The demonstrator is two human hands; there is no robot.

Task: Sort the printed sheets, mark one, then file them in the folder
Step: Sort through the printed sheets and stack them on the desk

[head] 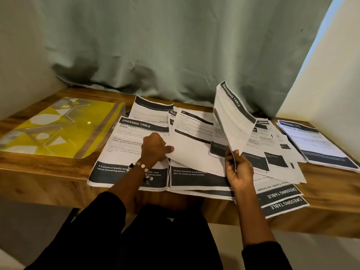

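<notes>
— What's she got in her hands?

— Paper in both. The right hand (pixel 240 170) pinches the lower corner of a sheet (pixel 233 117) and holds it up off the desk, tilted on edge, so the "DRESSING TABLE" heading runs up its top side. The left hand (pixel 153 148) has its fingers curled over the edge of another sheet (pixel 191 141), which is lifted at that side and lies across the middle of the spread.

— And the rest of the printouts?

— Fanned out over the wooden desk (pixel 48 172). One page (pixel 124 152) lies flat just under her left wrist, with a dark band across its top and its foot. More pages overlap beneath and to the right of the raised one, and two (pixel 282 201) hang over the near edge, turned upside down to her. Well off to the right sits a squared-up stack (pixel 319 145) — apart from the loose ones.

— Where's the folder?

— Far left on the desk, a yellow folder (pixel 58 127) lying flat and closed, beside the papers, not touching her hands.

— Anything else?

— A beaded bracelet (pixel 141 168) on the left wrist, dark sleeves, and a pale green curtain (pixel 175 45) hanging behind the desk. I can't read the small print.
</notes>
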